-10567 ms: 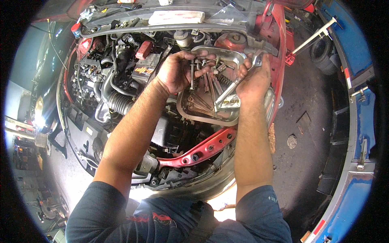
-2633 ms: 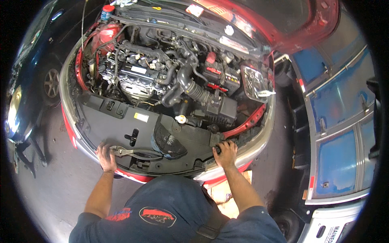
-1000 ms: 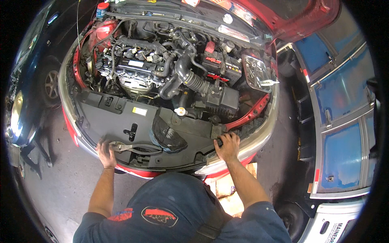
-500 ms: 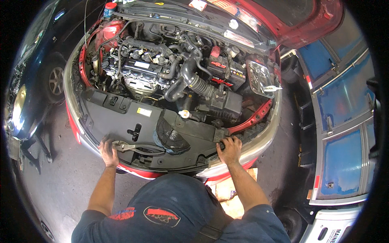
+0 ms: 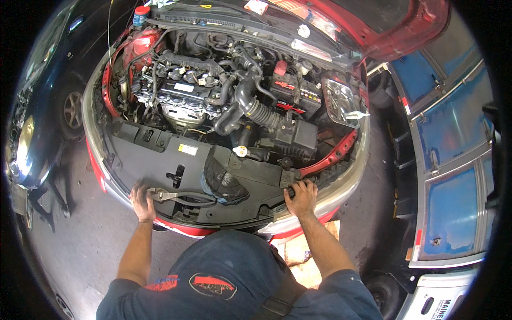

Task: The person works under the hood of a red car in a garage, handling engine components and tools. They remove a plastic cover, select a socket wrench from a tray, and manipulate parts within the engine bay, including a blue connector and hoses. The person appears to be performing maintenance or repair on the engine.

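Two bare hands rest along the front edge of a car's black plastic cover [image 5: 149, 162], with the engine [image 5: 184, 96] exposed beyond. The left hand [image 5: 142, 201] is loosely curled beside the head of the pliers [image 5: 166, 196] — I cannot tell whether it grips them. They lie on the cover, handles toward a dark cloth [image 5: 229, 186]. The right hand [image 5: 302, 198] is half-curled — its hold unclear.

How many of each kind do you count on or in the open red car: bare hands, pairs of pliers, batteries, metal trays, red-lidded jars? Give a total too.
Bare hands: 2, the left hand and the right hand
Pair of pliers: 1
Battery: 1
Metal tray: 1
Red-lidded jar: 1
Total: 6
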Tool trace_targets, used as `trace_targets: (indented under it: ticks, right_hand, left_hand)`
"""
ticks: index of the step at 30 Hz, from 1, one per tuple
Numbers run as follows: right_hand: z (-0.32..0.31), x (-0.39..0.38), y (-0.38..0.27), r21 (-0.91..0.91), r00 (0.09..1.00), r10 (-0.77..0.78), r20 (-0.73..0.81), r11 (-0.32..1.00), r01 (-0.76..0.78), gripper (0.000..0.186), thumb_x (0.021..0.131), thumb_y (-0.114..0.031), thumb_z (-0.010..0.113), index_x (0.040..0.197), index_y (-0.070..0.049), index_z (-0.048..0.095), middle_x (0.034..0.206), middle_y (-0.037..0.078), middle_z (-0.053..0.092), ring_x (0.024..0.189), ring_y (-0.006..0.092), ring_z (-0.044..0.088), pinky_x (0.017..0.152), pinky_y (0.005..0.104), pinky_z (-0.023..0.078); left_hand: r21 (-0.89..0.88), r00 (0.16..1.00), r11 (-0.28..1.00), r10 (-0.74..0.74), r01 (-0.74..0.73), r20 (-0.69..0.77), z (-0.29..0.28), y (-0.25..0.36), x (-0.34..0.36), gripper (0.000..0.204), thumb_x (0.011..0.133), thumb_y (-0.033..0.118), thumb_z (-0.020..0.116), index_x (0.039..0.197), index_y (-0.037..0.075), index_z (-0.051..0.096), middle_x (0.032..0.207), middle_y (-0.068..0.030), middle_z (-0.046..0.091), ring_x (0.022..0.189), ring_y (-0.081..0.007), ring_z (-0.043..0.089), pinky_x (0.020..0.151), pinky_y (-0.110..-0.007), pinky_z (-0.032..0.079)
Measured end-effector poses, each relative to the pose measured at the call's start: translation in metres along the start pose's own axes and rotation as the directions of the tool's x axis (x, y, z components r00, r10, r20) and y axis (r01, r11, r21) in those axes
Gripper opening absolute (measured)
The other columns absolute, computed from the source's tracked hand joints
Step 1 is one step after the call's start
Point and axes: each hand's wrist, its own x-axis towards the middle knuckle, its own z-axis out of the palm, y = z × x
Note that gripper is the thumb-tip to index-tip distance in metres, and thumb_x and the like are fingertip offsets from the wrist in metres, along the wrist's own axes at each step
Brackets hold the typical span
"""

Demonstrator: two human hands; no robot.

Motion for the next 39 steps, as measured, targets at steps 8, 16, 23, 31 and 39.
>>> trace_targets:
  ticks: [8,16,23,31,39]
  right_hand:
    - [0.0017,-0.0002,0.0026,-0.003,0.999,0.01,0.038,1.0,-0.01,0.04,0.09,-0.042,0.065,0.109,-0.008,0.072,0.117,0.009,0.065,0.126,0.0335,0.046,0.112,0.0506,0.029]
    - [0.0017,-0.0009,0.0023,-0.003,1.0,0.004,0.019,1.0,-0.004,0.041,0.09,-0.043,0.064,0.109,-0.008,0.072,0.116,0.01,0.066,0.127,0.0335,0.046,0.113,0.0512,0.029]
    - [0.0021,-0.0009,0.0011,0.004,0.999,-0.014,-0.046,1.0,0.014,0.033,0.085,-0.038,0.069,0.103,-0.011,0.075,0.111,0.009,0.067,0.122,0.034,0.049,0.109,0.05,0.033]
    - [0.001,-0.0003,0.0011,0.009,1.0,0.003,-0.008,1.0,-0.003,0.034,0.086,-0.038,0.068,0.104,-0.011,0.075,0.112,0.01,0.067,0.124,0.0339,0.047,0.111,0.05,0.031]
    - [-0.0007,-0.0007,0.0,0.009,1.0,-0.001,0.004,1.0,0.001,0.039,0.089,-0.043,0.065,0.108,-0.011,0.073,0.117,0.009,0.066,0.126,0.0336,0.046,0.112,0.0515,0.03]
  left_hand:
    - [-0.015,1.0,1.0,-0.023,0.023,-0.014,0.0007,0.0006,-0.001,0.031,0.094,0.022,0.054,0.115,0.003,0.064,0.135,-0.0185,0.058,0.131,-0.0389,0.049,0.113,-0.049,0.032]
    - [-0.017,1.0,1.0,-0.006,0.006,-0.01,0.0013,-0.0027,-0.0018,0.031,0.093,0.022,0.054,0.115,0.003,0.064,0.134,-0.0196,0.058,0.129,-0.0397,0.049,0.113,-0.049,0.032]
    - [-0.012,1.0,1.0,0.002,-0.002,-0.018,0.0035,-0.0049,-0.002,0.029,0.092,0.023,0.054,0.114,0.006,0.063,0.133,-0.0174,0.058,0.128,-0.0383,0.05,0.111,-0.05,0.033]
    - [0.005,1.0,1.0,-0.006,0.006,-0.024,0.0041,-0.0053,-0.0037,0.028,0.093,0.023,0.054,0.114,0.006,0.063,0.133,-0.0178,0.058,0.129,-0.0389,0.049,0.111,-0.05,0.034]
    - [0.011,0.999,1.0,-0.007,0.008,-0.037,0.0043,-0.0073,-0.0046,0.028,0.091,0.021,0.056,0.113,0.005,0.063,0.133,-0.0186,0.058,0.128,-0.0396,0.05,0.111,-0.05,0.034]
